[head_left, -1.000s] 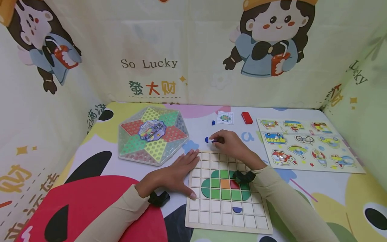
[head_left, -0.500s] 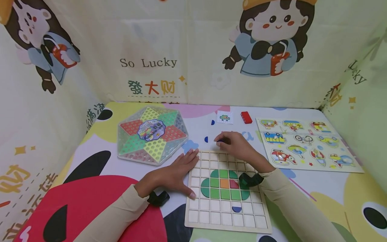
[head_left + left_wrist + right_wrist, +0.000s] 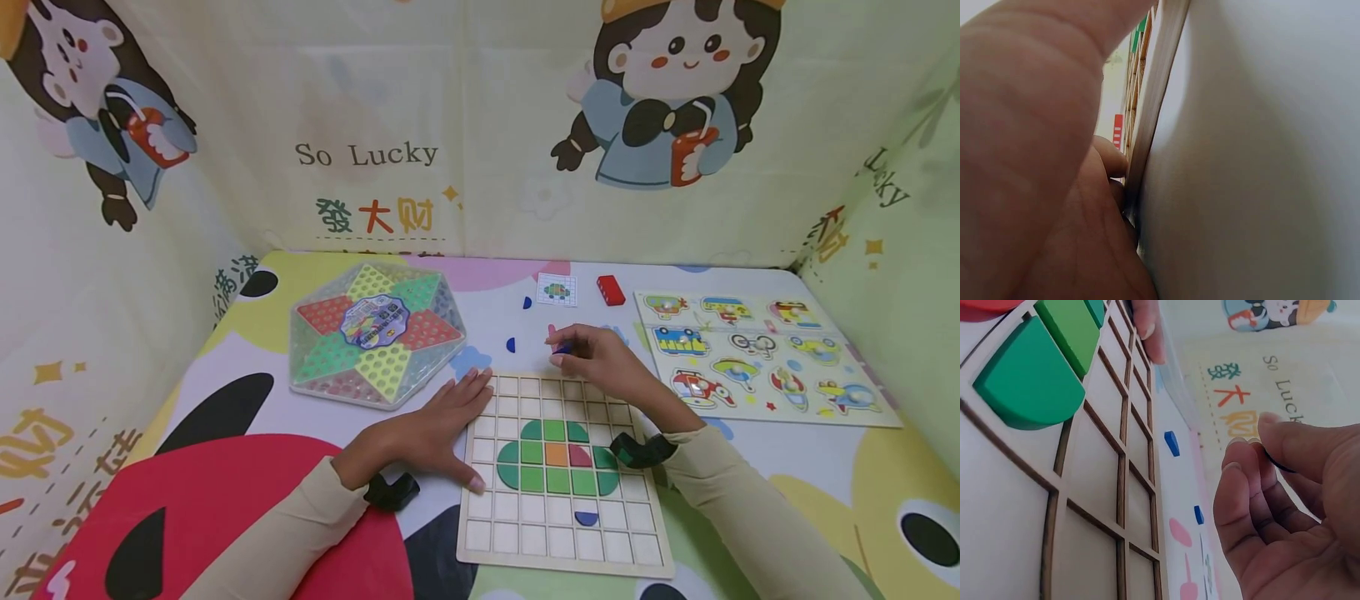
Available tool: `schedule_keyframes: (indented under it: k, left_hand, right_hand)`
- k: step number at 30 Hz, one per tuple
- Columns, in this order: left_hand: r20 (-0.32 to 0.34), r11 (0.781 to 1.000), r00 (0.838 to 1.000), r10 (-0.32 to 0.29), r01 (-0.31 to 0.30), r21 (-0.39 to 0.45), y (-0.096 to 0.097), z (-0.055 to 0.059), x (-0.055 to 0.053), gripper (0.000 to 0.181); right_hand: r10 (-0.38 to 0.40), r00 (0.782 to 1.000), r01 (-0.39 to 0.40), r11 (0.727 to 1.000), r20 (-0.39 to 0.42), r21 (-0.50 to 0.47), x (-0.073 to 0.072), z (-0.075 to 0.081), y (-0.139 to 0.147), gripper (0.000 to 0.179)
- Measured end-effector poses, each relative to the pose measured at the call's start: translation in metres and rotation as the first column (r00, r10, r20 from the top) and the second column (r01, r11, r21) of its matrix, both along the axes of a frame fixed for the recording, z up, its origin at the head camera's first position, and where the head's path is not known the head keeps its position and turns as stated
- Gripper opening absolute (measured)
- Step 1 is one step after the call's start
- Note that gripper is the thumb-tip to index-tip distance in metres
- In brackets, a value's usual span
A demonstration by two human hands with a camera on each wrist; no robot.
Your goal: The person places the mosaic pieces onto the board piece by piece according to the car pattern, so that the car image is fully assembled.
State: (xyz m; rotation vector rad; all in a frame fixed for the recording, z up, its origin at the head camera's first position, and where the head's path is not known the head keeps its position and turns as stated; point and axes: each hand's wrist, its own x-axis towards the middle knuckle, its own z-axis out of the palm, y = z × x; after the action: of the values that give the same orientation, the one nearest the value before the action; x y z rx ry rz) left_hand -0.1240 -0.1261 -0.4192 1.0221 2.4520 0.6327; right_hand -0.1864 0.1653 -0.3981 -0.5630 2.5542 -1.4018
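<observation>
A wooden grid board (image 3: 517, 543) lies on the table, holding green, orange and red tiles in a rounded shape. A blue half-round tile (image 3: 587, 518) sits in a lower cell. My left hand (image 3: 435, 435) rests at the board's left edge with fingers extended, thumb over the rim. Above the board's far edge, my right hand (image 3: 607, 360) pinches another blue half-round tile (image 3: 563, 349) between thumb and fingertips; the right wrist view shows only its dark edge. Two more blue half-round tiles, one nearer (image 3: 511, 345) and one farther (image 3: 527, 302), lie beyond the board.
A small pattern card (image 3: 557, 291) and a red block (image 3: 611, 291) lie at the back. To the left is a hexagonal Chinese checkers set (image 3: 375, 342). A vehicle picture puzzle (image 3: 761, 358) lies at right. Printed cloth (image 3: 480, 167) hangs behind the table.
My right hand has moved slightly right, away from the nearer loose blue tile, with a tile pinched in its fingers. The left hand stays at the board's edge.
</observation>
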Motion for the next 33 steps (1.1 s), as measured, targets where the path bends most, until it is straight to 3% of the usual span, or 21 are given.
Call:
schedule_keyframes:
  k: [6,16,23,33]
  left_hand:
    - [0.006,1.0,1.0,0.003,-0.003,0.001,0.001,0.001,0.0,0.12]
    - [0.006,1.0,1.0,0.01,-0.01,-0.01,0.001,0.001,0.0,0.121]
    - [0.003,1.0,1.0,0.007,-0.007,-0.011,0.001,0.001,0.0,0.12]
    - [0.011,1.0,1.0,0.005,-0.005,-0.004,0.001,0.002,0.0,0.12]
  right_hand:
    - [-0.04,0.998,0.04,0.999,0.056,0.006,0.001,0.0,0.003,0.018]
    - [0.034,0.999,-0.034,0.999,0.027,0.023,0.001,0.002,0.009,0.022]
    - [-0.048,0.995,0.048,0.999,0.093,0.0,0.006,0.002,0.013,0.029]
    - [-0.036,0.999,0.034,0.997,0.027,0.07,0.012,0.002,0.024,0.021]
